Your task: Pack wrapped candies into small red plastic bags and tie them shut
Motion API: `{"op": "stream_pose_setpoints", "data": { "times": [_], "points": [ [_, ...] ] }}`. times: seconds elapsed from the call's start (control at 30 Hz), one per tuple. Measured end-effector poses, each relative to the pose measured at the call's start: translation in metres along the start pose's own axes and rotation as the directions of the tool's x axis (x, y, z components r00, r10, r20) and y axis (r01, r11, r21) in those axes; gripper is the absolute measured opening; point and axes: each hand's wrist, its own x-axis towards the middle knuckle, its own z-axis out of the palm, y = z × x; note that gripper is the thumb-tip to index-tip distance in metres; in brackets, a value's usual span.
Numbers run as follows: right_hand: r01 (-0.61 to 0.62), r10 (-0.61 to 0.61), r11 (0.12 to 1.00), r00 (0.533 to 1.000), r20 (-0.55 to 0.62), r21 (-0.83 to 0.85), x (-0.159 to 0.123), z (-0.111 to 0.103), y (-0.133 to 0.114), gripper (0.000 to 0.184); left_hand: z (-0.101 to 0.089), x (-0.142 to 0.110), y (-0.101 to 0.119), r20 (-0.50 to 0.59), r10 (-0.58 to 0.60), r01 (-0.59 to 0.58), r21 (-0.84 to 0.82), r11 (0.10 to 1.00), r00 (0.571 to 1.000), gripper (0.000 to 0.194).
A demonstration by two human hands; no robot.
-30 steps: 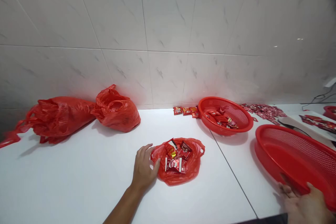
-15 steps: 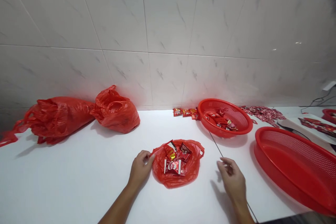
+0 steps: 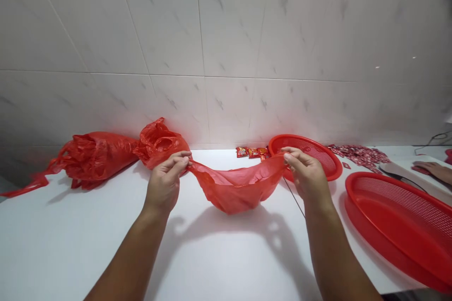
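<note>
A thin red plastic bag (image 3: 236, 193) hangs stretched between my two hands, lifted off the white table. My left hand (image 3: 165, 181) pinches its left handle, fingers closed. On the other side my right hand (image 3: 305, 169) pinches the right handle the same way. The bag's mouth sags in the middle and its lower part bulges a little above its shadow; what lies inside is hidden by the red film. Behind my right hand stands a round red basket (image 3: 326, 164), partly covered by the hand and the bag.
Two full red bags (image 3: 102, 160) lean near the tiled wall at the left. Small red snack packets (image 3: 242, 152) lie at the back. A large oval red basket (image 3: 381, 235) stands at the right, with a heap of red-and-white packets (image 3: 363, 156) behind. Another person's hand (image 3: 432, 169) rests far right.
The bag with wrapped sweets in it lay on the table; now both my hands have raised it by its handles. My right hand came over from the oval basket. Another person's hand has appeared.
</note>
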Motion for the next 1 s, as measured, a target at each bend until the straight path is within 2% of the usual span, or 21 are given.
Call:
{"op": "stream_pose_setpoints", "data": {
  "times": [0.07, 0.17, 0.3, 0.37, 0.43, 0.53, 0.6, 0.67, 0.7, 0.77, 0.83, 0.87, 0.93, 1.0],
  "points": [
    [-0.041, 0.038, 0.992, 0.999, 0.03, 0.117, -0.012, 0.003, -0.005, 0.033, 0.009, -0.008, 0.016, 0.014, 0.012, -0.012, -0.057, 0.998, 1.0, 0.03],
    [-0.104, 0.078, 0.972, 0.988, 0.132, 0.208, -0.027, 0.005, -0.002, 0.032, 0.019, -0.023, 0.018, 0.068, -0.004, 0.011, -0.1, 0.995, 0.998, 0.022],
    [-0.016, -0.051, 0.964, 0.969, 0.243, 0.264, -0.035, 0.005, -0.002, 0.023, 0.025, -0.032, 0.021, 0.12, 0.011, 0.005, -0.127, 0.992, 0.993, 0.029],
    [0.01, -0.114, 0.952, 0.939, 0.326, 0.305, -0.037, 0.009, -0.01, 0.032, 0.028, -0.033, 0.028, 0.181, 0.053, -0.033, -0.112, 0.993, 0.982, 0.029],
    [-0.068, -0.073, 0.957, 0.886, 0.458, 0.283, -0.041, 0.02, -0.019, 0.045, 0.033, -0.037, 0.036, 0.289, 0.082, -0.071, -0.048, 0.996, 0.954, 0.026],
    [-0.229, 0.147, 0.973, 0.732, 0.666, 0.037, -0.051, 0.044, -0.03, 0.058, 0.048, -0.046, 0.045, 0.49, 0.07, -0.133, 0.094, 0.987, 0.869, 0.027],
    [-0.225, 0.233, 0.968, 0.651, 0.722, -0.11, -0.058, 0.062, -0.032, 0.046, 0.059, -0.052, 0.047, 0.598, 0.018, -0.164, 0.19, 0.968, 0.801, 0.025],
    [-0.181, 0.232, 0.972, 0.626, 0.745, -0.151, -0.064, 0.076, -0.03, 0.02, 0.067, -0.057, 0.046, 0.663, -0.053, -0.177, 0.275, 0.945, 0.747, 0.023],
    [-0.179, 0.227, 0.973, 0.625, 0.747, -0.147, -0.066, 0.08, -0.027, 0.022, 0.068, -0.059, 0.044, 0.677, -0.073, -0.181, 0.297, 0.938, 0.733, 0.024],
    [-0.24, 0.26, 0.961, 0.636, 0.727, -0.134, -0.069, 0.081, -0.021, 0.036, 0.066, -0.061, 0.038, 0.66, -0.06, -0.177, 0.286, 0.942, 0.749, 0.024],
    [-0.351, 0.344, 0.927, 0.648, 0.68, -0.134, -0.069, 0.077, -0.016, 0.048, 0.06, -0.062, 0.029, 0.604, -0.047, -0.141, 0.261, 0.955, 0.796, 0.027],
    [-0.399, 0.389, 0.905, 0.638, 0.664, -0.147, -0.069, 0.074, -0.015, 0.054, 0.056, -0.063, 0.023, 0.585, -0.065, -0.112, 0.262, 0.958, 0.809, 0.031],
    [-0.453, 0.457, 0.871, 0.612, 0.646, -0.187, -0.069, 0.068, -0.014, 0.063, 0.051, -0.065, 0.011, 0.58, -0.126, -0.061, 0.291, 0.955, 0.805, 0.035],
    [-0.469, 0.477, 0.859, 0.592, 0.649, -0.204, -0.069, 0.066, -0.015, 0.067, 0.05, -0.068, 0.002, 0.561, -0.14, -0.057, 0.318, 0.946, 0.816, 0.025]
  ]
}}
